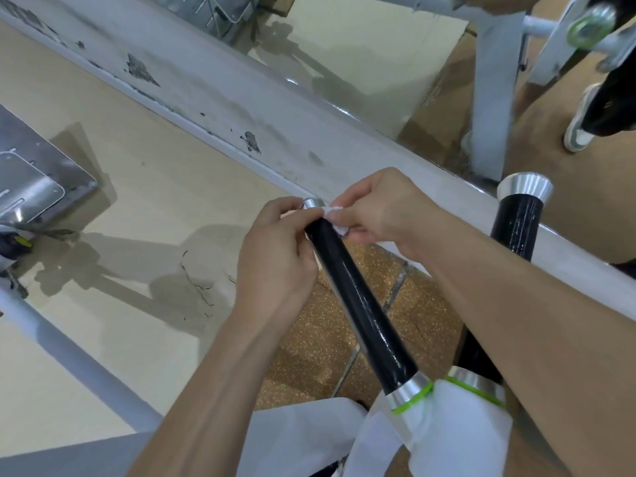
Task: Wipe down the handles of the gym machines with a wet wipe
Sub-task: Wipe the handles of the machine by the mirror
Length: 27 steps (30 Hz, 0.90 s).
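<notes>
Presently, your left hand (275, 249) grips the far end of the black handle (361, 304), just below its silver end cap (313, 202). At that same end your right hand (375, 208) pinches the wet wipe (332, 215) against the handle's other side. The long axis runs from the cap back toward you to the green-ringed collar (411, 390). Judgement: the remaining length lies on your side of both grips, so draw the wipe along it toward the collar.

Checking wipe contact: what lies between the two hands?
Head view: the upper end of the near black handle with its silver cap, and the white wipe pinched by the right hand. The left hand grips the handle.
</notes>
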Each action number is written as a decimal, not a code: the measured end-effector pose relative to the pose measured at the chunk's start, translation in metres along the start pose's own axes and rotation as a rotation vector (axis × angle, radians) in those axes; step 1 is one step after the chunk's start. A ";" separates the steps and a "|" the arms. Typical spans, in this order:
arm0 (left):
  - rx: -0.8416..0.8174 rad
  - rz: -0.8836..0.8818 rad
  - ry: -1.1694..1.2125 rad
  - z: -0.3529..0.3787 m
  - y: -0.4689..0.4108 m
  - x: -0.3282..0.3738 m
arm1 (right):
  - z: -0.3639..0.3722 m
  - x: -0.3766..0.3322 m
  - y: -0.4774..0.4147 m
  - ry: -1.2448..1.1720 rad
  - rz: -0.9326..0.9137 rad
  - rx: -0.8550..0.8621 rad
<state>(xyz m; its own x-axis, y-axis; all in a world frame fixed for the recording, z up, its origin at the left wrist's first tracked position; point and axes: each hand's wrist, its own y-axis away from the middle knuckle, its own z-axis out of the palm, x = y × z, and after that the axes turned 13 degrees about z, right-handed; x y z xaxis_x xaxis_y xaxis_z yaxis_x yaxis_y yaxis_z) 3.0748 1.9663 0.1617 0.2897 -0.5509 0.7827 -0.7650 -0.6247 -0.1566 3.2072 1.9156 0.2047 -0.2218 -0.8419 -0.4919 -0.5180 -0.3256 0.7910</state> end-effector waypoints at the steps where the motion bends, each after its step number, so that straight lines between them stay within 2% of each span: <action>1: 0.004 -0.015 0.002 0.000 0.000 0.001 | -0.001 -0.002 0.000 0.045 0.005 0.001; 5: -0.002 -0.125 0.144 -0.002 0.000 0.003 | -0.010 -0.007 0.004 0.161 0.011 -0.054; 8: -0.086 -0.181 0.242 -0.008 0.002 0.002 | -0.002 -0.004 -0.008 0.046 -0.055 0.128; 10: -0.114 -0.186 0.284 -0.010 0.003 0.002 | 0.006 -0.004 -0.015 0.112 -0.117 0.201; 13: -0.102 -0.211 0.310 -0.010 0.002 0.003 | -0.003 0.001 -0.009 0.206 -0.053 0.085; 15: -0.093 -0.225 0.330 -0.010 0.001 0.004 | -0.012 0.006 -0.001 0.194 -0.013 -0.026; 16: -0.088 -0.233 0.344 -0.010 0.001 0.004 | -0.011 0.008 0.000 0.169 -0.022 -0.024; 20: -0.075 -0.248 0.363 -0.007 0.004 0.002 | 0.004 0.002 -0.012 0.104 -0.132 0.194; 24: -0.078 -0.219 0.346 -0.007 0.006 0.001 | 0.003 0.005 -0.008 0.209 -0.046 0.132; 27: -0.111 -0.165 0.264 -0.007 0.008 0.000 | -0.008 0.008 0.004 0.190 0.031 -0.030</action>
<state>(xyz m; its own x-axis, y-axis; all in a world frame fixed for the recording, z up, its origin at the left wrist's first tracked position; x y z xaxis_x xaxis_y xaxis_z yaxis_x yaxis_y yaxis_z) 3.0643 1.9651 0.1648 0.2668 -0.2758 0.9234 -0.7823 -0.6216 0.0404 3.2102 1.9041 0.2069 -0.0754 -0.9169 -0.3919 -0.4876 -0.3089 0.8166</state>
